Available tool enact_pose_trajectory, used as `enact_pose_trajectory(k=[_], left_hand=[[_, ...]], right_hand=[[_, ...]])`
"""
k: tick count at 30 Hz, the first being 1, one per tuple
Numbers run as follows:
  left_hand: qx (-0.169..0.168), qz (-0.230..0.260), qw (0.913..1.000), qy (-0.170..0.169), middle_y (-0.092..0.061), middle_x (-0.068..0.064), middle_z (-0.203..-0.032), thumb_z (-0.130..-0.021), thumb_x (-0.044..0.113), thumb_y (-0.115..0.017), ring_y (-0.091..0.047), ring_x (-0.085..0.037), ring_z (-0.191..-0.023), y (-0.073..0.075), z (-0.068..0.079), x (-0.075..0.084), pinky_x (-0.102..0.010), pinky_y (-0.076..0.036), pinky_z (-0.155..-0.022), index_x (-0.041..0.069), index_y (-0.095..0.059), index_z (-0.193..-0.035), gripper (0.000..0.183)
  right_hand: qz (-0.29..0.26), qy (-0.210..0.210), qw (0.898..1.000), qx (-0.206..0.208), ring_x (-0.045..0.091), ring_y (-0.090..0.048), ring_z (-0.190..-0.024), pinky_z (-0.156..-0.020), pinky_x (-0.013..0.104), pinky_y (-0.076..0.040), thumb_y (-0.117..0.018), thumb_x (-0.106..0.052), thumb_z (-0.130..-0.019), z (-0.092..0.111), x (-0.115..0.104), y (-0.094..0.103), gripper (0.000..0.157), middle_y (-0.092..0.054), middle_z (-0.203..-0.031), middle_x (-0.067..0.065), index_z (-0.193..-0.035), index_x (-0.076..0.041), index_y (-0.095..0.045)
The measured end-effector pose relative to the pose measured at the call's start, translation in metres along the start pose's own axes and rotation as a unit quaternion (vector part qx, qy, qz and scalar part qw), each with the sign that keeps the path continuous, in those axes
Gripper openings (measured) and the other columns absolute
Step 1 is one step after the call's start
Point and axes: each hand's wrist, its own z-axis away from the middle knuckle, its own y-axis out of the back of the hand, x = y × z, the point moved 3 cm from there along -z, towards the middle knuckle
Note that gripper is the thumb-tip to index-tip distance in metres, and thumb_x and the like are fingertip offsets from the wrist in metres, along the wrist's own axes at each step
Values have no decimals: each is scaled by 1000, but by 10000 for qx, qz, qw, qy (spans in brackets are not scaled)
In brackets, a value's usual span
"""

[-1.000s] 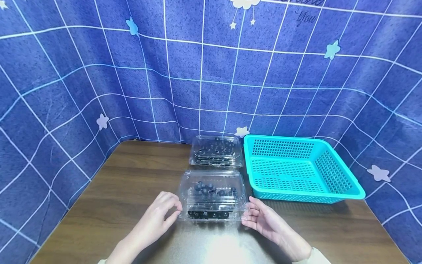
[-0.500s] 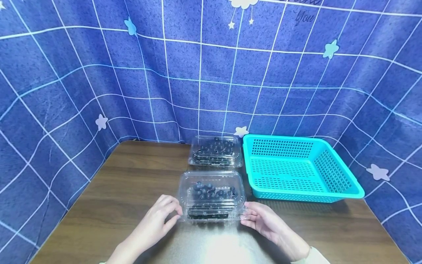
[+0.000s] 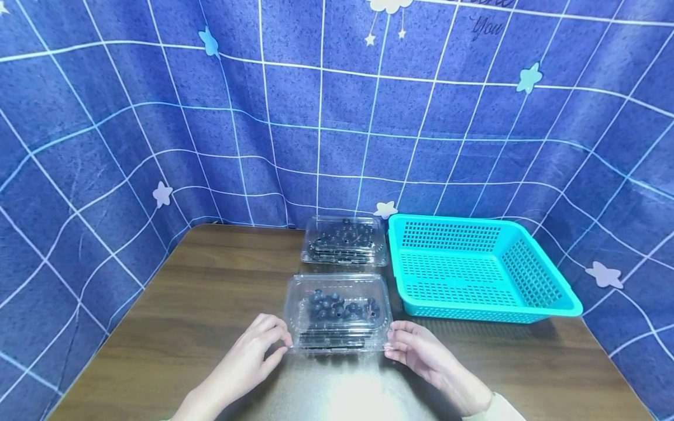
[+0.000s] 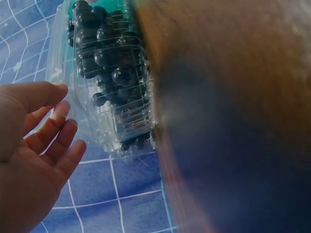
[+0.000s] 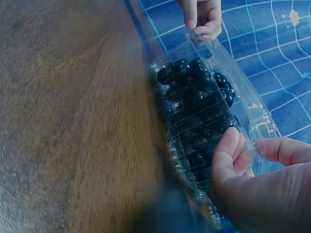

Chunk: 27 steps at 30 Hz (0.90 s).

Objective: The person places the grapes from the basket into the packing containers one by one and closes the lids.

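A clear plastic clamshell box (image 3: pixel 339 280) with dark blueberries (image 4: pixel 104 53) inside stands on the table in front of me. Its transparent lid lies over the fruit. At the box's near left corner, the thumb and index finger of my left hand (image 3: pixel 255 345) pinch the rim. Opposite it, my right hand (image 3: pixel 421 354) grips the near right corner, thumb on the near side in the right wrist view and fingers round the edge. Behind stands a second clamshell box (image 3: pixel 344 241), lid down, also holding dark berries.
A turquoise perforated basket (image 3: pixel 453 270) stands at the right, close beside the two boxes. The brown wooden table (image 3: pixel 221 269) ends at a blue gridded curtain (image 3: pixel 295 117) with stars, which rises at the back and both sides.
The front of the near box's lid has come down slightly, and the dark strip of berries under its front edge has narrowed. Both hands stay at the corners, a little lower.
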Motion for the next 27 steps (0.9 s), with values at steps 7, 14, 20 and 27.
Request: enact_pose_trajectory(k=[7,14,20,27], left_hand=[[102,142,9998,38,-57,14,-97,-67,2,-78,-49,-4,-97,-1,2,0,-25,-50,-79,21,-60,-82,30],[298,266,9955,858,-58,12,-94,-72,6,-76,-53,-6,-96,2,1,-3,-30,-51,-80,15,-61,-95,29],[269,1317,9613,2404,-60,3,-88,-75,4,-73,-59,-8,-81,2,0,-13,-25,-54,-73,7,-60,-102,29],[-662,3144,8595,3976,-62,-6,-88,-84,14,-65,-60,-16,-78,-9,7,-19,-24,-53,-68,-5,-49,-119,43]], right_hand=[[228,96,9996,96,10,-58,-78,-80,27,-53,-49,1,-87,-1,1,0,24,-54,-88,-1,-108,-1,-39],[334,82,9991,258,11,-57,-78,-80,28,-52,-49,1,-85,-1,2,0,29,-53,-87,-1,-111,1,-36],[325,55,9991,260,11,-57,-78,-79,27,-53,-48,2,-85,-1,2,0,27,-53,-86,0,-110,0,-37],[294,43,9993,216,11,-57,-78,-78,27,-53,-49,1,-86,1,2,0,29,-53,-86,0,-112,1,-36]])
